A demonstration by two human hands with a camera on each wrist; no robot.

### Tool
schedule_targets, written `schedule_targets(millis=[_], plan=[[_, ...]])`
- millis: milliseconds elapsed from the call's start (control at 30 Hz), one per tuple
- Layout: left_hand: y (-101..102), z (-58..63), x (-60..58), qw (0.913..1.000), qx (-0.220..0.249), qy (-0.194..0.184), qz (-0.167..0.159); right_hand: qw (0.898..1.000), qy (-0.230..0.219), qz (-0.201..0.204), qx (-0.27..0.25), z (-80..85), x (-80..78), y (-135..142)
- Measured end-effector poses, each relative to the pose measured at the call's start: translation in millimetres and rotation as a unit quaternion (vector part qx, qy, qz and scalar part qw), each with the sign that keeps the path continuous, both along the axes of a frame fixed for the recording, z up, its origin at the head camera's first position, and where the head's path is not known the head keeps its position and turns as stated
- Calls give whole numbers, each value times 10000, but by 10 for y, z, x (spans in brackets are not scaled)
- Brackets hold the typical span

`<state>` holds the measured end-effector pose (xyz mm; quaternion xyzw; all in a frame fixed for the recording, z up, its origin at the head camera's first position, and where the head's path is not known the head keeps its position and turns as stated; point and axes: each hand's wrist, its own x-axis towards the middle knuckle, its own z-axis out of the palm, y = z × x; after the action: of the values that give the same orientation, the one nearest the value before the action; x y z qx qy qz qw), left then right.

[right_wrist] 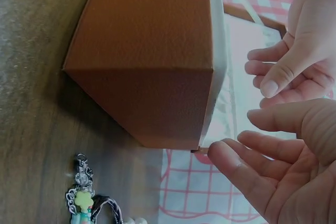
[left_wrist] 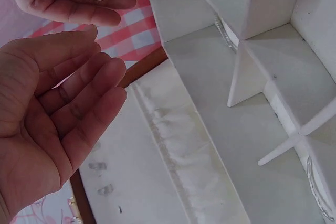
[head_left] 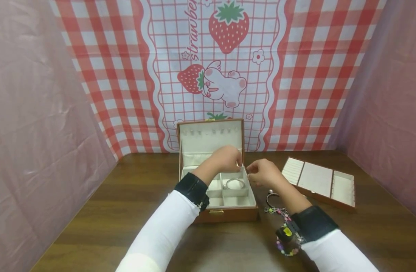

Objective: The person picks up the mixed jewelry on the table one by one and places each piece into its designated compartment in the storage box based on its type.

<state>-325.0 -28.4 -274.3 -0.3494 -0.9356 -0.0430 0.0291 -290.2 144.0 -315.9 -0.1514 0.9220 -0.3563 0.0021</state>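
Observation:
A brown jewelry box [head_left: 236, 214] stands with its lid [head_left: 211, 141] raised. Its pale inside is split into compartments, one of which contains a silver bangle [head_left: 243, 183]. In the left wrist view, silver edges [left_wrist: 317, 187] show beside the dividers. My left hand [head_left: 227, 158] hovers over the box's back right part, fingers loosely bent and nothing in them. Close to the box's right rim is my right hand [head_left: 264, 172], also holding nothing. The wrist views show both palms [left_wrist: 31, 129] turned toward each other, fingers relaxed and slightly spread.
Right of the box, a shallow jewelry tray [head_left: 315, 179] with sections lies on the wooden table [head_left: 143, 219]. Beneath my right forearm are a ring-shaped bracelet [head_left: 267, 200], a colorful beaded bracelet [head_left: 289, 254] and a charm chain [right_wrist: 83, 182]. A strawberry-print checked cloth [head_left: 208, 49] hangs behind.

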Motion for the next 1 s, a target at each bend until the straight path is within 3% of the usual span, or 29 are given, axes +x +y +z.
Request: schedule_targets(millis=[233,433,667,1000], plan=[[-89,5,158,9994,326,66,-104,9962,670,164,525,48,124,65],[-200,-36,315,9984,488,171,-227,9942,616,558,684,68,257,113],[-323,-58,481,9967,647,364,-328,9931,654,642,729,80,383,174],[-512,-102,691,9912,1242,137,-426,9921,270,784,939,82,550,240]])
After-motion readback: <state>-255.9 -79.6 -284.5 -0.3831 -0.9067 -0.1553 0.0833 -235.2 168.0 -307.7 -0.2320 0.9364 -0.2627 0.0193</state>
